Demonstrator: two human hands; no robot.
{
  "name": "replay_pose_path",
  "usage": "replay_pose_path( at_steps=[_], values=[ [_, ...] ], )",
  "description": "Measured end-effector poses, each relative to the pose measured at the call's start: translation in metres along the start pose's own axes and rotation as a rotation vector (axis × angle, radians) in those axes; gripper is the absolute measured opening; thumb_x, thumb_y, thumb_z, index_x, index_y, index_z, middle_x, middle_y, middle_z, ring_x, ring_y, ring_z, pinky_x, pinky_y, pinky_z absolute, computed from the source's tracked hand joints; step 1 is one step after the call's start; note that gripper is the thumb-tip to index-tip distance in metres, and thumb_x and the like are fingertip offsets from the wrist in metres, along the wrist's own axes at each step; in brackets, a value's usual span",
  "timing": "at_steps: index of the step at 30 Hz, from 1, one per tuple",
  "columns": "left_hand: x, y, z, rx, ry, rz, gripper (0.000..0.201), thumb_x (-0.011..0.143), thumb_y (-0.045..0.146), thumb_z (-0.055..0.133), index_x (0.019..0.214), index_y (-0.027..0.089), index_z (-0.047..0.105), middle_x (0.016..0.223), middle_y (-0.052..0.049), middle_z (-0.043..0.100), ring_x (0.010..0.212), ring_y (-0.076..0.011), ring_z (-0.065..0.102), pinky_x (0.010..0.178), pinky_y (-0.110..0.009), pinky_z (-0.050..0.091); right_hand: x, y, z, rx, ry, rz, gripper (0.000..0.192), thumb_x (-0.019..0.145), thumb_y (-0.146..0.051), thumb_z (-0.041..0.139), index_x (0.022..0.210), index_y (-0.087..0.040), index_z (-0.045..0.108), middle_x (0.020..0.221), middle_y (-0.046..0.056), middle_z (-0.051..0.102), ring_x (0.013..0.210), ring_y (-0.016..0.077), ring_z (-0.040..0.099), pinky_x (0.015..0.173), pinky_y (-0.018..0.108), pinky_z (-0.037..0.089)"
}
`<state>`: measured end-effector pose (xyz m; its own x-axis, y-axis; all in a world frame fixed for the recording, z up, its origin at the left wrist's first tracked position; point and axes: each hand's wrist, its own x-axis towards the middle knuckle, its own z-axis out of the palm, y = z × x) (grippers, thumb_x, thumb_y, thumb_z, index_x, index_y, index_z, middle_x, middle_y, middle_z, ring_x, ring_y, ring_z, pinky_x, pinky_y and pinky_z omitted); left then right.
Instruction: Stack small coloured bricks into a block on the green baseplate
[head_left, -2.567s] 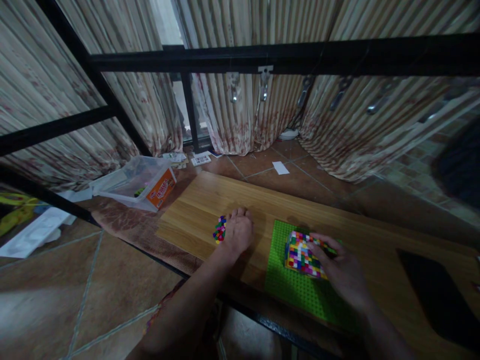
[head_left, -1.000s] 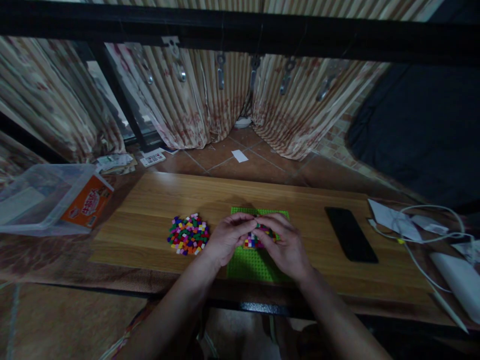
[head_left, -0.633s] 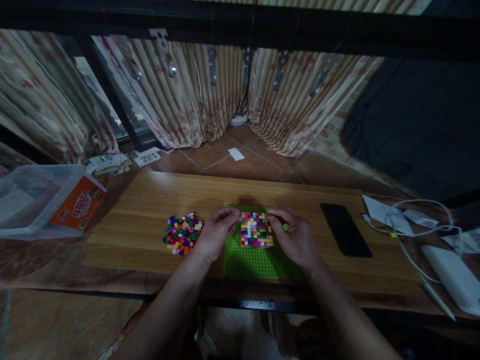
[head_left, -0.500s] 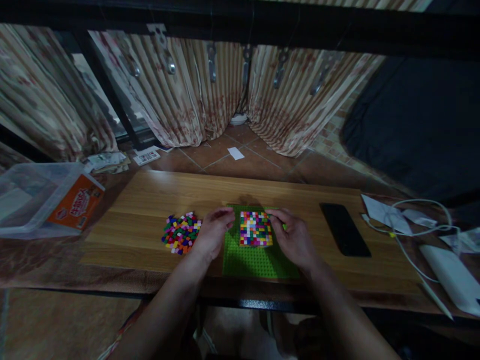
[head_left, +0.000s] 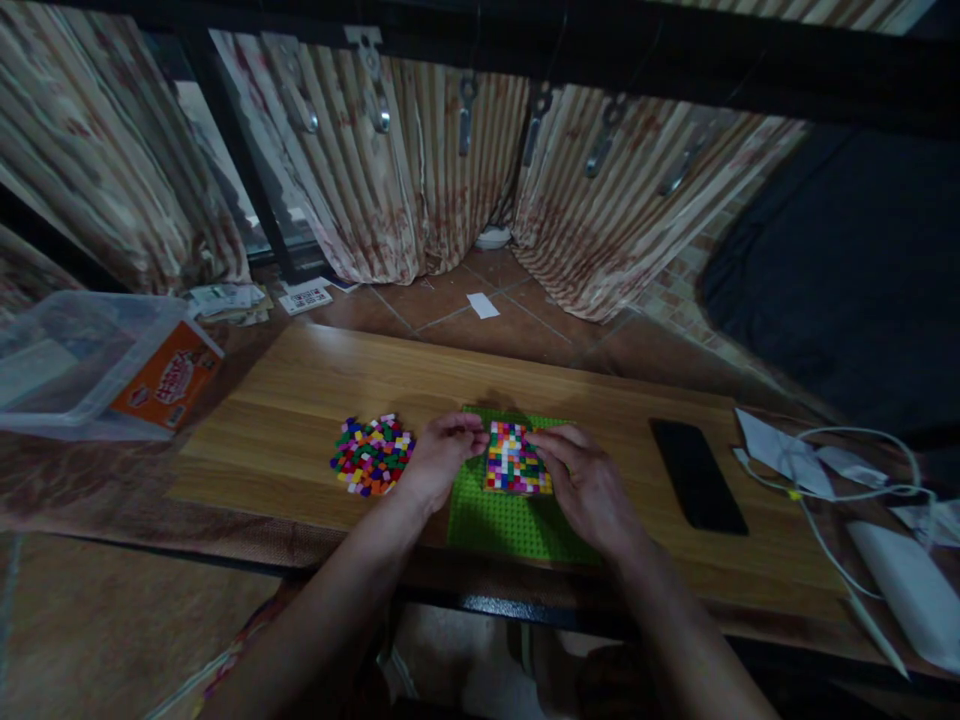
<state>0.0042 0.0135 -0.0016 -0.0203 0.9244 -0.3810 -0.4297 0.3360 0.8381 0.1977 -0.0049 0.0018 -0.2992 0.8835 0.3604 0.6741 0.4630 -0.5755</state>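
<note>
Left hand [head_left: 435, 466]: grip now pinching the block square's [head_left: 516, 460] left edge. Right hand [head_left: 589, 485]: fingers moved onto its right edge, grip state unclear. Green baseplate [head_left: 510, 520]: unmoved on counter [head_left: 300, 400].

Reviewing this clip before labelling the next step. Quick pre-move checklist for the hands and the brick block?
1. Multicoloured square brick block seated on the green studded baseplate: ok.
2. Left hand at the block's left edge: ok; grip cannot tell.
3. Right hand at the block's right edge: ok; grip cannot tell.
4. Loose pile of small coloured bricks beside the left hand: ok.
5. Black phone lying apart from the baseplate: ok.
</note>
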Motion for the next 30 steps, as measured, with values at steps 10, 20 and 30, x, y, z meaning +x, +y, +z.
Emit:
replay_pose_path(
  at_steps=[10, 20, 30],
  values=[
    [-0.002, 0.0, 0.002, 0.01, -0.018, -0.008, 0.017, 0.071, -0.003, 0.056, 0.076, 0.01, 0.065, 0.071, -0.003, 0.065, 0.064, -0.0085, 0.061, 0.065, -0.021, 0.05, 0.0, -0.004, 0.011, -0.192, -0.018, -0.069, 0.03, 0.094, -0.018, 0.044, 0.108, -0.021, 0.07, 0.1, 0.009, 0.066, 0.093, 0.0235, 0.06, 0.082, 0.038, 0.053],
    [-0.004, 0.002, 0.003, 0.018, -0.033, -0.006, 0.017, 0.069, -0.004, 0.057, 0.075, 0.01, 0.066, 0.067, -0.002, 0.064, 0.062, -0.0085, 0.06, 0.064, -0.021, 0.049, 0.003, -0.007, 0.013, -0.194, 0.022, -0.005, 0.018, 0.091, -0.019, 0.052, 0.094, -0.02, 0.069, 0.093, 0.007, 0.07, 0.086, 0.022, 0.064, 0.08, 0.037, 0.052],
    [-0.004, 0.003, 0.004, 0.043, 0.0, -0.009, 0.019, 0.07, -0.005, 0.055, 0.074, 0.01, 0.066, 0.069, -0.002, 0.064, 0.062, -0.0088, 0.06, 0.062, -0.02, 0.049, 0.004, -0.007, 0.013, -0.076, 0.051, 0.078, 0.018, 0.091, -0.026, 0.054, 0.09, -0.022, 0.071, 0.094, 0.006, 0.066, 0.086, 0.02, 0.063, 0.08, 0.036, 0.051]
  ],
)
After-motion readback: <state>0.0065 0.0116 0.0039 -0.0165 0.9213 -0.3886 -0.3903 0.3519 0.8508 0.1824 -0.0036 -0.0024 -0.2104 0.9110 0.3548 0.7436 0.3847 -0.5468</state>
